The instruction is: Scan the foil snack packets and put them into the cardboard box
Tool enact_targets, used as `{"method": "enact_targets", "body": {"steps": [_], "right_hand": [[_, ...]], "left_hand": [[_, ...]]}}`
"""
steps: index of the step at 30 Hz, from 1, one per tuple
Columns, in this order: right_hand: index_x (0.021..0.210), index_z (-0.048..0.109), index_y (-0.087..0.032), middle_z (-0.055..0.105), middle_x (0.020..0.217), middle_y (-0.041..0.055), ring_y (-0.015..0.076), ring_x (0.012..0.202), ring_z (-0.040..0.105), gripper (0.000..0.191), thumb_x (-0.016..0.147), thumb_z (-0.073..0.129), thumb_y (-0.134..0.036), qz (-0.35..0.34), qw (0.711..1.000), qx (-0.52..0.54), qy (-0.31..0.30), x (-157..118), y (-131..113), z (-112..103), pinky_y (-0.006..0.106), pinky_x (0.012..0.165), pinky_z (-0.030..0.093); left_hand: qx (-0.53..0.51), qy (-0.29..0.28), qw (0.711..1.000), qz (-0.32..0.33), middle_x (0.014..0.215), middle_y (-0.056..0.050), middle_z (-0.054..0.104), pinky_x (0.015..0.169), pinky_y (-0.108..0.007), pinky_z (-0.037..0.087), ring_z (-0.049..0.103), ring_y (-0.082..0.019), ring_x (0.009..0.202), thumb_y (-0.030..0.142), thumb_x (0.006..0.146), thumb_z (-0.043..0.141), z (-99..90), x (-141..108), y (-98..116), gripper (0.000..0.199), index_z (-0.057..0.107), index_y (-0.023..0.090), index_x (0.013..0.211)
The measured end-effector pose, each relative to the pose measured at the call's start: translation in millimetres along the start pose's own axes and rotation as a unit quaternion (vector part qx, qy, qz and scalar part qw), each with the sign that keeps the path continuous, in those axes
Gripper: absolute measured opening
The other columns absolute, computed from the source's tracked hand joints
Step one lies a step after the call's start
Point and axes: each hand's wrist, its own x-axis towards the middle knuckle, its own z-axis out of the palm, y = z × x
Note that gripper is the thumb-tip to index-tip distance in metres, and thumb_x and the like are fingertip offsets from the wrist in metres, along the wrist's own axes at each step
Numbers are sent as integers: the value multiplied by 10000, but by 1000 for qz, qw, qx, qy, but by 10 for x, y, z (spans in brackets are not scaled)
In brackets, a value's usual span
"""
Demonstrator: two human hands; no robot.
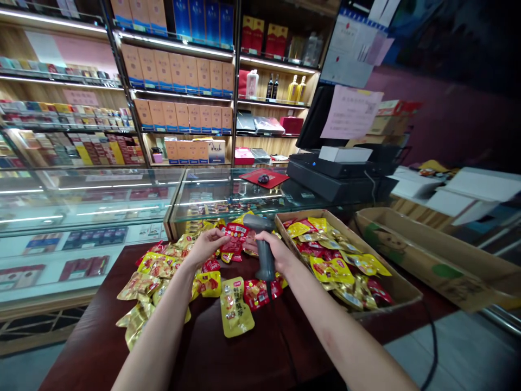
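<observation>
My left hand [209,247] pinches the left edge of a small red snack packet [235,240], which is held up over the dark red table. Around the grip of a grey handheld barcode scanner [265,258] my right hand [273,248] is closed. The scanner's head points left toward the red packet, and its cable runs down the table. Below the hands lie a gold packet [236,308] with dark lettering and another red packet [260,293]. A loose pile of gold and yellow packets [157,266] spreads beside and behind my left forearm.
To the right stands an open cardboard box [401,298] of mixed packets, with a second long carton [439,258] beyond it. A glass counter [195,190] borders the table's far side. A red mouse pad [268,178] and a black cash register [337,176] sit behind.
</observation>
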Motion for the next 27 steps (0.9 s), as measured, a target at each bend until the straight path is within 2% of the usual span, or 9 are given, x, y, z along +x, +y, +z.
{"method": "enact_targets", "body": {"steps": [5,9,12,15,20,27], "right_hand": [[793,621,-180,678,820,30,170,822,667,167,631,646,-148,-89,994,-67,13,-290,-3,51,255,690,549],[840,605,-175,675,840,49,182,686,678,193,664,644,-244,-52,995,-88,-4,-511,53,127,280,520,549],[813,569,-167,669,838,47,145,520,633,230,648,661,-299,-37,996,-86,-9,-620,135,172,253,393,496],[781,548,-172,643,707,5,114,429,572,251,638,683,-329,-33,996,-89,2,-719,223,213,224,346,445],[634,542,-165,522,416,-27,94,319,464,302,721,602,-448,-16,988,-154,-5,-877,321,297,217,349,404],[674,502,-209,491,408,-62,95,315,445,275,689,644,-444,-21,987,-160,21,-939,348,374,217,341,386]], "left_hand": [[-66,-2,997,-39,620,18,606,504,-170,377,508,-66,517,427,603,773,17,10,-111,369,545,159,716],[-51,21,997,-44,531,68,498,392,-142,245,370,-20,400,419,599,780,10,18,-158,393,509,159,713],[-62,17,997,-53,498,91,444,361,-146,184,306,-9,362,405,583,791,17,22,-179,407,489,165,710],[-73,14,996,-52,492,94,444,359,-148,184,316,-10,359,392,581,793,34,25,-209,404,484,168,711],[-103,44,992,-56,517,102,459,362,-138,220,343,-5,367,362,548,811,56,26,-250,427,480,172,740],[-157,45,986,-41,722,62,575,453,-127,363,517,-36,534,283,552,816,46,51,-258,487,492,184,901]]}}
